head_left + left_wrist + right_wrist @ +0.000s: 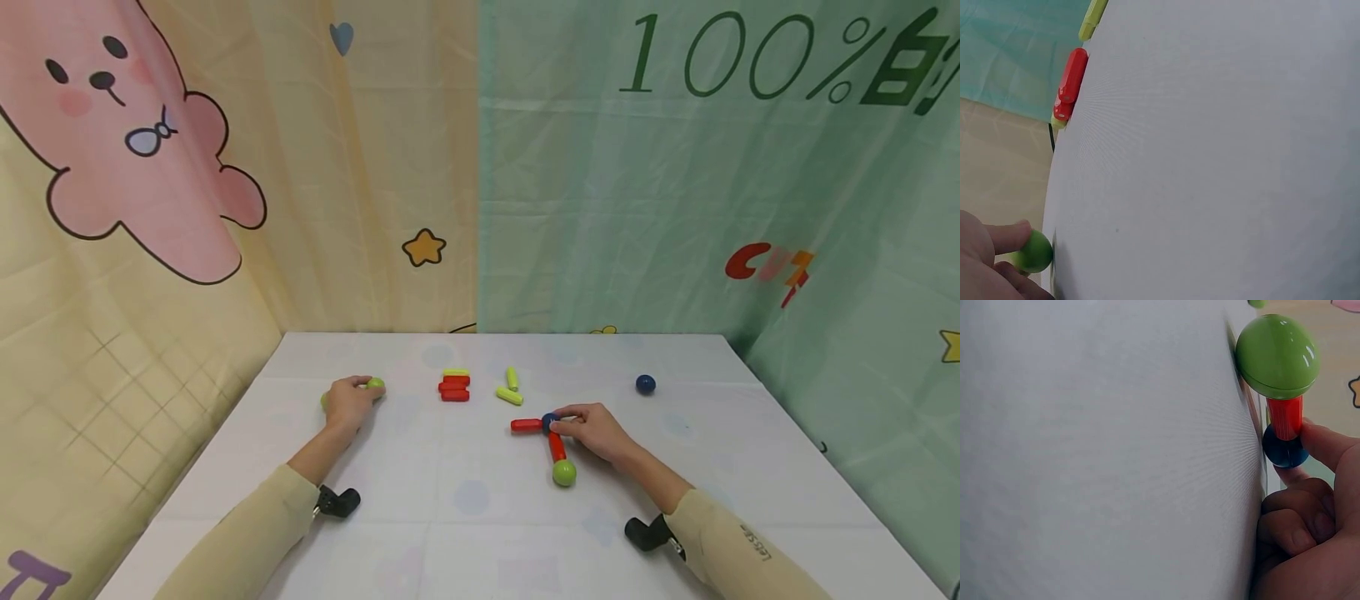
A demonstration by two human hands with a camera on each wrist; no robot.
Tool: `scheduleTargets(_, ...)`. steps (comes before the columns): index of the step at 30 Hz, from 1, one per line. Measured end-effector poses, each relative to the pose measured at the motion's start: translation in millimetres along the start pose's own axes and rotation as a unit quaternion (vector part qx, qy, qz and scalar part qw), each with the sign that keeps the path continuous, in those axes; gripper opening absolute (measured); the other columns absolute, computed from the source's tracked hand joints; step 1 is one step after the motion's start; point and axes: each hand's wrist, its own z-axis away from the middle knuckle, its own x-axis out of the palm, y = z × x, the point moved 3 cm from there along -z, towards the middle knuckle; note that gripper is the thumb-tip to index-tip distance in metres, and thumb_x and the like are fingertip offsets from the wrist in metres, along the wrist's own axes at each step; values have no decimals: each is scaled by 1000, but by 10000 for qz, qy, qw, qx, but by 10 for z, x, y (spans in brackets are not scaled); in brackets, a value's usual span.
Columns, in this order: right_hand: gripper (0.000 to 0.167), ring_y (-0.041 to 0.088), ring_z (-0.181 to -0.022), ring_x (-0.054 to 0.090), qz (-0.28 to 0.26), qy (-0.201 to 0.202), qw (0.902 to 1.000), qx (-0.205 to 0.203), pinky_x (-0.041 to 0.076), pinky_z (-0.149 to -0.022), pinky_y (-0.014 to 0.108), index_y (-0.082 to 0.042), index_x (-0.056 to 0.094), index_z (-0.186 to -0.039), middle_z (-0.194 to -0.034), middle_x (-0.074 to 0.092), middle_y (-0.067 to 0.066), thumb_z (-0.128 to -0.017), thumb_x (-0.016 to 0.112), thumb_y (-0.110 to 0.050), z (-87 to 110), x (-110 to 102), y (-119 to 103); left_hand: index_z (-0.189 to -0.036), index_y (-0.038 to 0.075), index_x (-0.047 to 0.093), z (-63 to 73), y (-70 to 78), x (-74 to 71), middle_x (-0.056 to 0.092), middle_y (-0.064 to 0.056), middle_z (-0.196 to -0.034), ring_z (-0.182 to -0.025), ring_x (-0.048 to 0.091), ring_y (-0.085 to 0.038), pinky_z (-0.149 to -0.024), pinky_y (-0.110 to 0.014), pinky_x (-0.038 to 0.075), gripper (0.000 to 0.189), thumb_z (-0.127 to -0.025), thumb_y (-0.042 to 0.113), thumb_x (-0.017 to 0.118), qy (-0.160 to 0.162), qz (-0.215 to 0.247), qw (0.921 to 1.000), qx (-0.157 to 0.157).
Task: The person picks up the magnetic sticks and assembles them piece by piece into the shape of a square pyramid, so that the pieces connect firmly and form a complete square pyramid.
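Note:
Far left on the table, my left hand [349, 403] pinches a green ball [1036, 252] between thumb and fingers. A second green ball [324, 402] shows partly behind that hand. Right of centre, my right hand [597, 432] grips a blue ball [550, 422] with thumb and index finger, its other fingers curled in the right wrist view. Two red rods join this ball: one red rod [527, 426] points left, and another red rod [1285, 417] runs toward the near side. At the near rod's end sits a green ball [1277, 355].
Several red rods [454, 396] lie stacked side by side with a yellow-green rod [456, 372] near the table's back. Two more yellow-green rods [509, 396] lie to their right. A loose blue ball [646, 384] rests at the back right. Curtains hang behind the white table [420, 550].

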Motion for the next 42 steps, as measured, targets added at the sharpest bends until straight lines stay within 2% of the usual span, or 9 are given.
scheduleTargets(7,40,17,-63,45,11,5,10000,-17,30,-57,28,-12,72,-122,-62,44,-1,-90,74,-36,4,2,7,-128,-5,64,17,37,47,54,-26,-142,-136,45,-40,-112,-54,35,44,-92,19,72,-258,-12,9997,51)
scheduleTargets(15,40,17,-64,46,5,15,10000,-11,30,-57,28,-12,72,-122,-62,44,-1,-90,74,-36,1,2,15,-127,-1,67,95,188,147,57,-24,-139,-123,51,-34,-107,-52,40,45,-90,24,74,-539,-79,9984,179)
scheduleTargets(19,40,18,-64,46,-6,16,10000,-8,30,-57,28,-12,72,-122,-63,44,-1,-90,74,-36,6,1,9,-126,1,69,121,232,224,60,-20,-132,-115,51,-31,-97,-46,45,45,-89,26,76,-685,-42,9974,233)
scheduleTargets(22,40,18,-64,46,3,17,10000,22,30,-58,28,-12,72,-122,-63,44,0,-90,74,-36,11,6,5,-124,3,70,125,240,285,63,-17,-126,-108,49,-27,-87,-39,43,45,-88,28,78,-764,-33,9967,286)
scheduleTargets(25,40,17,-65,46,0,9,10000,36,30,-58,28,-12,72,-122,-63,44,-1,-90,74,-36,11,10,2,-124,4,71,148,259,335,63,-17,-131,-114,51,-29,-93,-42,45,44,-88,30,78,-923,-17,9953,302)
scheduleTargets(28,40,17,-64,46,-12,-2,10000,36,30,-58,28,-12,72,-123,-63,44,-1,-90,74,-36,9,12,-3,-123,4,71,198,302,387,61,-18,-137,-125,51,-32,-104,-48,44,44,-88,30,78,-1092,14,9935,335)
scheduleTargets(31,40,17,-64,46,-15,1,10000,35,30,-57,28,-12,72,-122,-63,44,-1,-90,74,-36,5,11,-2,-123,4,72,269,363,438,60,-19,-138,-128,50,-34,-105,-51,43,42,-88,28,77,-1235,31,9914,423)
scheduleTargets(38,40,18,-64,46,-25,24,10000,29,30,-57,28,-11,72,-122,-62,45,0,-90,74,-35,-4,6,5,-122,7,73,409,483,581,64,-16,-133,-115,52,-29,-84,-34,46,42,-87,29,79,-1447,89,9881,522)
scheduleTargets(42,41,18,-65,47,-29,1,10000,31,30,-58,28,-12,72,-123,-63,45,0,-90,74,-37,-9,7,6,-121,6,73,464,519,672,66,-15,-129,-106,53,-28,-73,-30,46,44,-86,31,80,-1559,56,9862,559)
